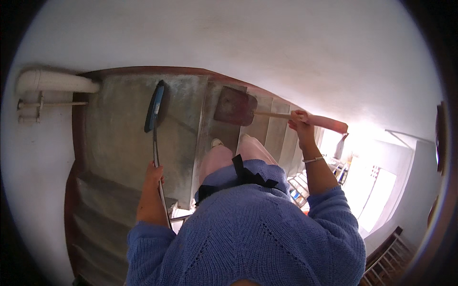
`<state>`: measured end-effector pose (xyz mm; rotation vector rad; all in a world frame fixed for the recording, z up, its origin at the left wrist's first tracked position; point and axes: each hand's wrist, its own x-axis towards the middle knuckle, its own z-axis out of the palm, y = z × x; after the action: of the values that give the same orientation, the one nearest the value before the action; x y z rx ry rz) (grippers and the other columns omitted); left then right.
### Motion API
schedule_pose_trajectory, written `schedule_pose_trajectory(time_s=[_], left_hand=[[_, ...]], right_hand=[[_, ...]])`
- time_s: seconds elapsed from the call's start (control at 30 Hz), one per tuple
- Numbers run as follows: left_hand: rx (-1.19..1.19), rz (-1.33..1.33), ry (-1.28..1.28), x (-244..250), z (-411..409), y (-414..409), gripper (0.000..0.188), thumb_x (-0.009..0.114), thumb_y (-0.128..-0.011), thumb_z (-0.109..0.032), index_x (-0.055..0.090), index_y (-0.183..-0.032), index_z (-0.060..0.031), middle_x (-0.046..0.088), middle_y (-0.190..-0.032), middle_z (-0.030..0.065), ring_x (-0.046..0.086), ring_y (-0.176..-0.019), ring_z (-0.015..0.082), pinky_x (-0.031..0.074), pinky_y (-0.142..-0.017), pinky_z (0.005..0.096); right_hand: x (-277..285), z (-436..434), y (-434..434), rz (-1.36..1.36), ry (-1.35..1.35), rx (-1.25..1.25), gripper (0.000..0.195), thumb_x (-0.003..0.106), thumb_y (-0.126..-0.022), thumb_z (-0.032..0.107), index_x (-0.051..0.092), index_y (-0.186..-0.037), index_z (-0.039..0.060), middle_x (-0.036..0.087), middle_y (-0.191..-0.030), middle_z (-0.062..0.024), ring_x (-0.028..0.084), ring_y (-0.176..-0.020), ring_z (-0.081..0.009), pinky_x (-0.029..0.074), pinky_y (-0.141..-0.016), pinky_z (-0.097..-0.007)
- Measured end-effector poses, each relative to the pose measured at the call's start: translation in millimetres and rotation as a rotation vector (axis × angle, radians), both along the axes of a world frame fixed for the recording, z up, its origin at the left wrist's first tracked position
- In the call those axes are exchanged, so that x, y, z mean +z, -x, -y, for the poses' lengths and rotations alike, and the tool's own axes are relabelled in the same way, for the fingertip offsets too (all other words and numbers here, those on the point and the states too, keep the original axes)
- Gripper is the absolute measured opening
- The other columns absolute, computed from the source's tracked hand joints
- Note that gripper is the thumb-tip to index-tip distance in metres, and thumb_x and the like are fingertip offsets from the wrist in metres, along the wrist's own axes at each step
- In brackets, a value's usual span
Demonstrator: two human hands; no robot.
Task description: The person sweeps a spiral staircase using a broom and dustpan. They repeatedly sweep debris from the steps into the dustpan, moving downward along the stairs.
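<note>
My left hand (154, 174) grips the thin handle of a broom (155, 107). Its blue head with dark bristles rests on the concrete stair landing (118, 143), near the wall. In my right hand (300, 121) is the handle of a long-handled dustpan (236, 106), with the fingers wrapped around it below a thick pink grip. The dustpan's dark red pan is over the upper steps to the right of the landing. Whether the pan touches a step, I cannot tell.
Concrete steps (275, 132) run off to the right, and another flight (103, 221) lies at lower left. A white pipe (61, 82) and a thinner pipe (57, 104) meet the landing's left corner. White wall (250, 39) borders the far side. A metal railing (386, 254) stands at lower right.
</note>
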<state>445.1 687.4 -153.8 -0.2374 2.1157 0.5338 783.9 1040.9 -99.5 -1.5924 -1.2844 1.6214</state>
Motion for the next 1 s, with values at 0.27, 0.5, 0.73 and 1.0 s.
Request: schedule_pose_trajectory(time_s=[0.27,0.5,0.73,1.0], left_hand=[[0.113,-0.067,-0.055,-31,-2,-25,0.036,0.045,-0.076,-0.011,0.036,-0.111,-0.0110,0.046,-0.064,0.0085,0.042,-0.038,0.0179,0.037,-0.031,0.0327],[-0.266,-0.662,0.043,-81,-16,-80,0.058,0.043,-0.075,-0.008,0.021,-0.129,-0.0119,0.057,-0.086,0.0196,0.056,-0.054,0.0298,0.044,-0.040,0.0384],[-0.291,-0.175,0.221,-32,-102,-158,0.068,0.044,-0.072,-0.004,0.012,-0.132,-0.0103,0.054,-0.087,0.0298,0.056,-0.079,0.0369,0.044,-0.068,0.0434],[-0.187,-0.161,-0.006,33,-176,-320,0.066,0.046,-0.075,-0.013,0.012,-0.131,-0.0141,0.053,-0.087,0.0308,0.053,-0.082,0.0430,0.041,-0.074,0.0462]], right_hand=[[39,-24,27,0.137,-0.067,0.118,0.023,0.060,-0.077,0.022,0.051,-0.086,0.0028,0.053,-0.075,-0.0033,0.055,-0.063,-0.0111,0.046,-0.056,-0.0213],[20,-100,19,0.198,0.014,0.739,0.027,0.055,-0.081,0.019,0.050,-0.094,-0.0036,0.054,-0.074,-0.0061,0.056,-0.059,-0.0157,0.046,-0.052,-0.0253],[43,-166,19,0.042,-0.463,1.189,0.003,0.058,-0.074,0.004,0.056,-0.077,0.0029,0.054,-0.080,-0.0064,0.054,-0.068,-0.0133,0.044,-0.056,-0.0229],[46,-198,11,-0.110,-0.369,1.265,0.008,0.056,-0.077,0.009,0.052,-0.076,0.0021,0.051,-0.076,-0.0040,0.048,-0.058,-0.0074,0.044,-0.046,-0.0193]])
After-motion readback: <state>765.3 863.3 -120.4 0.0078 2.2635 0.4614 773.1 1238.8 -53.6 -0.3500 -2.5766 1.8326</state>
